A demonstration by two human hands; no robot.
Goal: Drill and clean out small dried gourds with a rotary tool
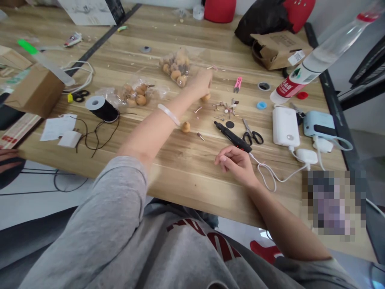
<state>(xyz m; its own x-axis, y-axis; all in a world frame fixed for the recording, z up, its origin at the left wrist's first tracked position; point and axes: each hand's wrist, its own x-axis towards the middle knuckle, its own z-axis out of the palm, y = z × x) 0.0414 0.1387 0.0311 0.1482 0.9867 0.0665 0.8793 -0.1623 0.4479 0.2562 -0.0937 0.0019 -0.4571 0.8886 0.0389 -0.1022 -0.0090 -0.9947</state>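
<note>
My left hand (201, 82), with a pale bangle (168, 114) on its wrist, reaches across the table beside a clear bag of round brown nut-like pieces (177, 66). Its fingertips point down and are mostly hidden, so any grip cannot be made out. One loose brown piece (206, 97) lies just below this hand, and another, pointed brown piece (185, 127) sits nearer me. My right hand (236, 163) rests on the tabletop, its fingers loosely curled and nothing visible in them. Close beyond it lies a black pen-shaped rotary tool (231, 135) with a white cable.
Small metal bits (230, 107), black scissors (252, 134) and pink snips (238, 84) lie right of centre. A water bottle (288, 88) and white power bank (285, 126) stand farther right. Leftward are a black thread spool (104, 110), another bag of brown pieces (138, 93) and a cardboard box (36, 90).
</note>
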